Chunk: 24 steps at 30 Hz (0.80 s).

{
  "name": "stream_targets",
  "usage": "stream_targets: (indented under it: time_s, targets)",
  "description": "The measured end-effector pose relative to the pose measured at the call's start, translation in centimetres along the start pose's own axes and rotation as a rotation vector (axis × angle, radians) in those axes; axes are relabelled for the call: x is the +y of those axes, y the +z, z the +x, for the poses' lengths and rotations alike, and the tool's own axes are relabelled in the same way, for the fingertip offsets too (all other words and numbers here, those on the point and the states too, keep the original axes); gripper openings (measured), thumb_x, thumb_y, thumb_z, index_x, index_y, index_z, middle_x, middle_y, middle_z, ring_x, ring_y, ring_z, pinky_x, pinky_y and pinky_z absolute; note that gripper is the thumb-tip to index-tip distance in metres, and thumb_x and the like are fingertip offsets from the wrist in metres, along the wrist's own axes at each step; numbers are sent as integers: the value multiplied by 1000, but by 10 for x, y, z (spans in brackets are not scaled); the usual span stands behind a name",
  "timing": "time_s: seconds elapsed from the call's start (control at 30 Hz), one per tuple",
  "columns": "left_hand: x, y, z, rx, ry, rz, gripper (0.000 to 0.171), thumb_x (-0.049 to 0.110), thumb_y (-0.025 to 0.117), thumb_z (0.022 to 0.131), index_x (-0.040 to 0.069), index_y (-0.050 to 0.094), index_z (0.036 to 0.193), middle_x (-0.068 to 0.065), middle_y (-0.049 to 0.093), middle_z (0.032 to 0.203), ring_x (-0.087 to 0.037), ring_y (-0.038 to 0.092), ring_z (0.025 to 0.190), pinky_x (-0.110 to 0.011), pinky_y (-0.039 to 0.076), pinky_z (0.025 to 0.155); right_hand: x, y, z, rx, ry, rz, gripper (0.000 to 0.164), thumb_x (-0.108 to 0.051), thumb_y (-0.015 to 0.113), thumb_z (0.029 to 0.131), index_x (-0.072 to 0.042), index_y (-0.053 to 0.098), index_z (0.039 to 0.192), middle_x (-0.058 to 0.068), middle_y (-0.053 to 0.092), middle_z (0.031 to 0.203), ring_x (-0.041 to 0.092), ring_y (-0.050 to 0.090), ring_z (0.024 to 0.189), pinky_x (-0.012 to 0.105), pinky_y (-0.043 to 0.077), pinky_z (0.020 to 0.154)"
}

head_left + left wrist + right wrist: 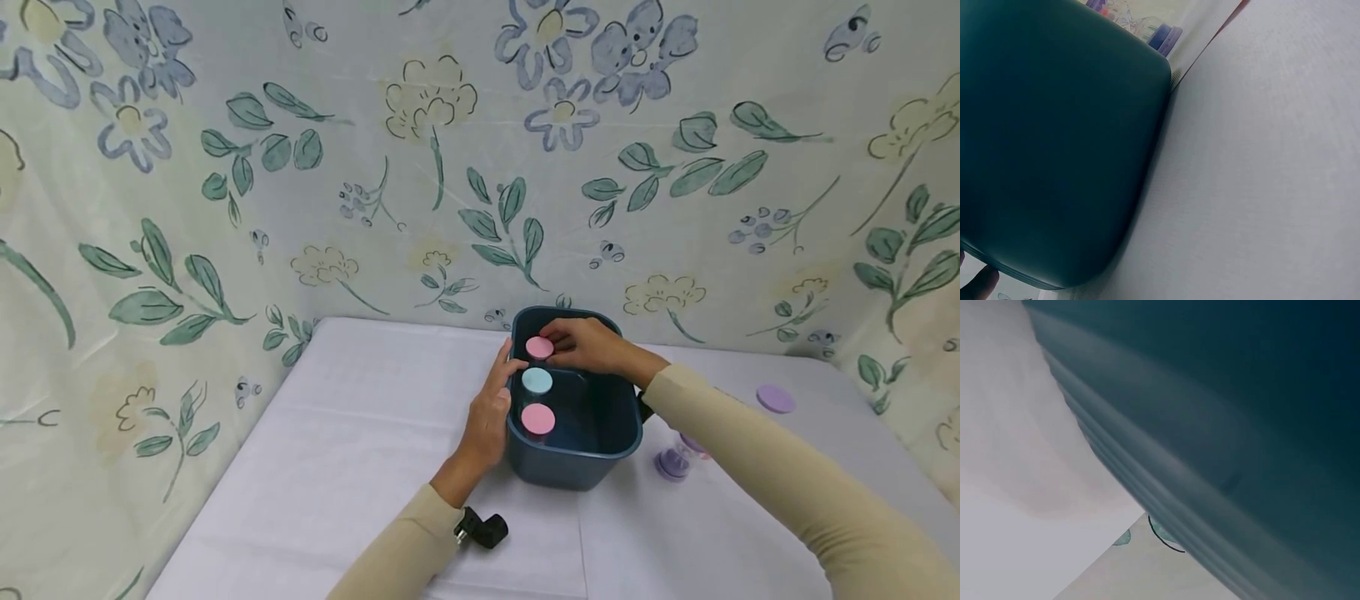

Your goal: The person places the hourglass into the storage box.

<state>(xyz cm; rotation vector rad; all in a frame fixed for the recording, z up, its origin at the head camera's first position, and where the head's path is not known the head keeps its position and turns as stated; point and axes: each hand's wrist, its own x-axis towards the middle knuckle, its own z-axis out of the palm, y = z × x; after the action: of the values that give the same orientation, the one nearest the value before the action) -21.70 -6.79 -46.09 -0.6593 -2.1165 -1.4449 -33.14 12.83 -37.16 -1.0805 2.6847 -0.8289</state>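
A dark blue plastic bin stands on the white-covered table, its outer side filling much of the left wrist view. My left hand holds its left rim, thumb over the edge and fingers along the outside. My right hand reaches into the far end and pinches a small pink-lidded container at its lid. Along the bin's left inner wall stand a light-blue-lidded container and another pink-lidded container. The right wrist view shows only the ribbed bin rim close up, with the fingers hidden.
Right of the bin lies a clear container with a purple lid, with another partly hidden by the right forearm. A flat purple disc lies farther right. A floral cloth hangs behind the table. A black wrist device sits at the left sleeve.
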Motion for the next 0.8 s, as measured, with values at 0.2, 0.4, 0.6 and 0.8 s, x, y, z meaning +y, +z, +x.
stream_targets:
  time_s: [0.2,0.4,0.6,0.8]
  targets:
    - [0,0,0,-2,-12,-2,51,35,17,102,16,45,139,-4,20,160,-20,20,146,-47,25,114,-1,-4,-2,23,5,12,43,-12,73,85,1,59,123,18,64,120,30,66,105,39,54,86]
    - [1,-1,1,5,-11,-21,51,37,17,102,16,45,139,-5,20,160,-20,19,146,-50,24,114,-5,-13,-6,27,-5,32,46,-15,72,86,4,57,125,20,62,123,33,64,109,40,53,88]
    - [3,-1,2,4,-13,-25,52,36,16,102,13,45,138,-2,19,160,-18,19,146,-49,24,114,-7,-26,-22,54,28,82,48,-17,73,86,3,56,126,19,61,126,33,62,112,40,52,90]
    - [1,1,0,5,-16,-28,49,31,18,101,14,45,139,-5,20,160,-20,20,146,-51,24,113,-4,-36,-44,74,74,140,51,-23,71,87,-1,54,130,17,58,130,32,59,117,41,51,91]
